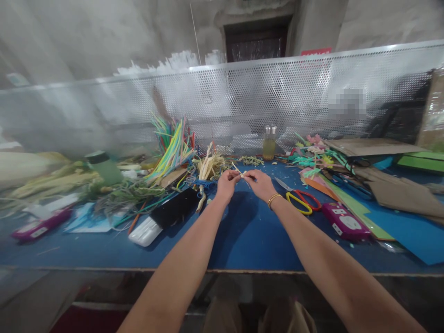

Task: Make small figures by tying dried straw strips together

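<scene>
Both my hands meet above the middle of the blue table. My left hand point(227, 182) pinches a thin pale strip point(237, 168) whose free end sticks up to the left. Fingertips of my right hand point(259, 183) close on the same strip, almost touching the left ones; the fine detail between them is too small to make out. Behind my left hand stands a bundle of pale dried strips point(210, 165). Right of my right hand lies a pair of scissors point(300, 201) with red and yellow handles, blades pointing away.
Colourful straw-like strips point(175, 148) and greenery fill the back left, near a green-lidded bottle point(104, 167). A black phone-like slab point(175, 208) lies left. At right are a purple box point(345, 221), paper sheets point(402, 231) and cardboard. A glass jar point(269, 144) stands before the perforated metal screen point(294, 101).
</scene>
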Demonstrator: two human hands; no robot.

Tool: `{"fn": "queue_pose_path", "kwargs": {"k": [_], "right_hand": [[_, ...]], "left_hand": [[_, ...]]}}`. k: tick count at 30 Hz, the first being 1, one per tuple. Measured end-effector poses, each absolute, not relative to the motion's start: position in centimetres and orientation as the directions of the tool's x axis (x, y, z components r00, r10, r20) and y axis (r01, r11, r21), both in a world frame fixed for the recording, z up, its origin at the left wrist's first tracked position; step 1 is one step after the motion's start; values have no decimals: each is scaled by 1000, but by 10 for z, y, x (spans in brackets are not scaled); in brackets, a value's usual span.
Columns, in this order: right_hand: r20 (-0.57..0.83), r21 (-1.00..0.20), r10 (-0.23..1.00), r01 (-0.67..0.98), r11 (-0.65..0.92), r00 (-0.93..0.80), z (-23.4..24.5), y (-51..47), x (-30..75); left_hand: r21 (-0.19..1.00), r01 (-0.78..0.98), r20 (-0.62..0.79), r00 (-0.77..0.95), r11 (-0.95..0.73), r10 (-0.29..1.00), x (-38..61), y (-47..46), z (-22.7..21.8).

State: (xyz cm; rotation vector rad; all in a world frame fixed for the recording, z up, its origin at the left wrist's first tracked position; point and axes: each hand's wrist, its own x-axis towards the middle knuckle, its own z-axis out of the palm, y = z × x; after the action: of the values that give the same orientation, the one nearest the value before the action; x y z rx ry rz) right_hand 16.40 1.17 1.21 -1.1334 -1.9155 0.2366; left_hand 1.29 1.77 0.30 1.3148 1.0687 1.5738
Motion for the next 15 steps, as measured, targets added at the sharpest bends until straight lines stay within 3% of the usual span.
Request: {"fn": "queue_pose_path", "kwargs": {"k": [15], "right_hand": [[455, -784, 889, 448, 429, -56, 7, 18, 165]], "left_hand": [[934, -129, 337, 6, -334, 941, 14, 20, 0]]}}
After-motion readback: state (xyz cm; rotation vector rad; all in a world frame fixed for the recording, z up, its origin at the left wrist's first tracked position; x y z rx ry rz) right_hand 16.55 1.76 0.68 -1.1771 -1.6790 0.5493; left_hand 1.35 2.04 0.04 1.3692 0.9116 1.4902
